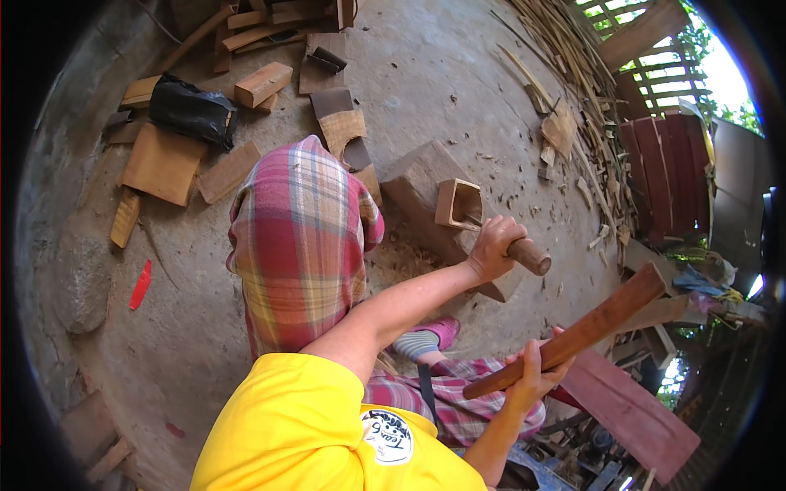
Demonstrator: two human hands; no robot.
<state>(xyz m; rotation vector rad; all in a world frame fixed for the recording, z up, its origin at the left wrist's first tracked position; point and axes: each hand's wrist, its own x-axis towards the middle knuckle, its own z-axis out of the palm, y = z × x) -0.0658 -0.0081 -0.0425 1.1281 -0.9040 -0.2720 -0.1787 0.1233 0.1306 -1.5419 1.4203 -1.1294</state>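
My left hand (490, 248) is closed around the thick round wooden handle of a chisel (532, 258). The chisel's blade reaches into the hollow of a small wooden box (448, 204), which rests on a heavy wooden block (409, 182) lying on the floor. My right hand (532, 378) grips a long, flat-sided wooden bar (602, 315) near its lower end. The bar slants up to the right, apart from the chisel handle. A raised knee under plaid cloth (303, 221) stands left of the block, and my left arm passes beside it.
Wood pieces, a flat board (164, 164) and a black plastic bundle (192, 110) lie at the upper left. A red strip (141, 285) is on the concrete floor. Shavings and wood strips (565, 57) line the right side. A reddish plank (630, 413) leans at the lower right.
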